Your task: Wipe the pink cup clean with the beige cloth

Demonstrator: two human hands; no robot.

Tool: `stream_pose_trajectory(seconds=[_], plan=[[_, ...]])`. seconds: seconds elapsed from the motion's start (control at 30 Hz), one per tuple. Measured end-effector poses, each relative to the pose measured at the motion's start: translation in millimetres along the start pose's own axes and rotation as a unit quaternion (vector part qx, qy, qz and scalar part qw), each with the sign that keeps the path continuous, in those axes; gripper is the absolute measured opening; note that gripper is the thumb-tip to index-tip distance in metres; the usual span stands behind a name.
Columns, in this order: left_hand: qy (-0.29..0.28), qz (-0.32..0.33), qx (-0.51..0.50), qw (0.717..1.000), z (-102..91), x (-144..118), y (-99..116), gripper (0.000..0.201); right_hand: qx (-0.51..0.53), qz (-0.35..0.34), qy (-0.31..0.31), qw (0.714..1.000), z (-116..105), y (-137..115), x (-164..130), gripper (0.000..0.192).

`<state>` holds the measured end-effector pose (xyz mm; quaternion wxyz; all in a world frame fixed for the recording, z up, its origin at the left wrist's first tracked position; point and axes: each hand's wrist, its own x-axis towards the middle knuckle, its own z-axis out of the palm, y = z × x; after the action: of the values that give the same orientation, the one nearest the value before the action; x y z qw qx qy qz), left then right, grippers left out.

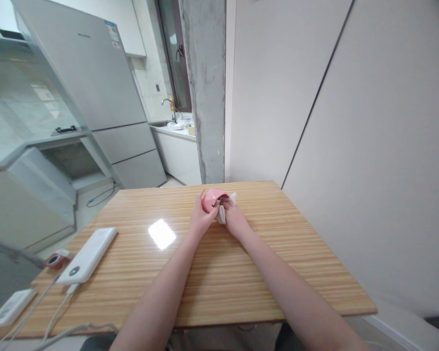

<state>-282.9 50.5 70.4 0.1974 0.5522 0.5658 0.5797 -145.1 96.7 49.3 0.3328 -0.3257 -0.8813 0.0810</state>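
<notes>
A light striped wooden table (pixel 212 273) fills the lower view, set against a plain white wall (pixel 369 146) to the right of the hands; beyond them stand a concrete pillar (pixel 205 87), a grey refrigerator (pixel 106 92) and a counter with a sink tap (pixel 167 103). Stickers on the refrigerator are too small to read. The left hand (pixel 200 218) curls around a pink cup (pixel 211 199) at the far middle of the table. The right hand (pixel 234 218), touching it, pinches a white cloth (pixel 224 210) against the cup's mouth. Well left of the hands lie a white power bank (pixel 88 256), a small red roll (pixel 57 259) and cables (pixel 54 312).
</notes>
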Motion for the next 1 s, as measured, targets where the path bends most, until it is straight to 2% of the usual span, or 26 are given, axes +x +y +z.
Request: stream_pose_trajectory(seconds=[0.1,0.23,0.3,0.47,0.53,0.63,0.73,0.9,1.0], plan=[[0.03,-0.038,-0.072,0.996,14.6,-7,3,0.082,0.052,0.008,0.017,0.998,4,-2,-1,0.025],[0.057,-0.04,-0.027,0.997,18.1,-11,5,0.071,0.115,-0.012,0.027,0.993,9,-6,-3,0.04],[0.053,-0.028,-0.001,0.998,11.0,-8,5,0.07,0.096,-0.025,0.014,0.995,9,-5,-2,0.041],[0.014,-0.006,0.027,1.0,-9.2,5,2,0.06,0.021,-0.046,-0.002,0.999,6,-1,1,0.026],[0.025,-0.024,0.007,0.999,-8.2,7,1,0.062,0.003,-0.044,0.001,0.999,7,-1,1,0.023],[0.063,-0.038,-0.047,0.996,3.2,3,-1,0.075,0.001,-0.041,0.001,0.999,10,-3,-1,0.021],[0.052,-0.023,-0.066,0.996,10.9,-1,-1,0.077,0.013,-0.035,0.0,0.999,10,-5,-2,0.023],[0.042,-0.039,-0.015,0.998,-6.4,6,-3,0.059,0.001,-0.044,-0.013,0.999,-1,-17,-1,0.021],[0.036,-0.067,-0.015,0.997,-12.3,11,-6,0.061,-0.034,-0.04,-0.03,0.998,-6,-20,0,0.017]])
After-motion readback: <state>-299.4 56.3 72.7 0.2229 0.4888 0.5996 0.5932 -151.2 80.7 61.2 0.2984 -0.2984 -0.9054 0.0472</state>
